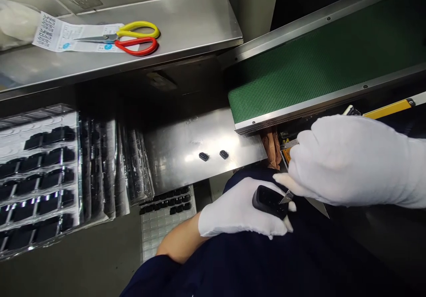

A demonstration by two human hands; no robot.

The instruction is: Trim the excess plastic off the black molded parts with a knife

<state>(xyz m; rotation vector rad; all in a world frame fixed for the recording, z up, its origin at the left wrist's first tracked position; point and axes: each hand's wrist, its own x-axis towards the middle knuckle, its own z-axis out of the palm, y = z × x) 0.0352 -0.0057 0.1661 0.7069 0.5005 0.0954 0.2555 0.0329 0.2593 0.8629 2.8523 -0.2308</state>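
Hands together: gloved left hand (239,208) grips black plastic part (269,202), gloved right hand (353,161) pinches small blade (286,197) against its edge.

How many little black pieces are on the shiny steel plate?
2: one piece on the left, one right beside it, both on the steel plate.

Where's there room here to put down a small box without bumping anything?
Steel plate shows left of the two black pieces, beside the stacked trays. The upper steel shelf has room right of the scissors. Crowded: the trays, and around the right hand with its blade and the left hand gripping a black part.
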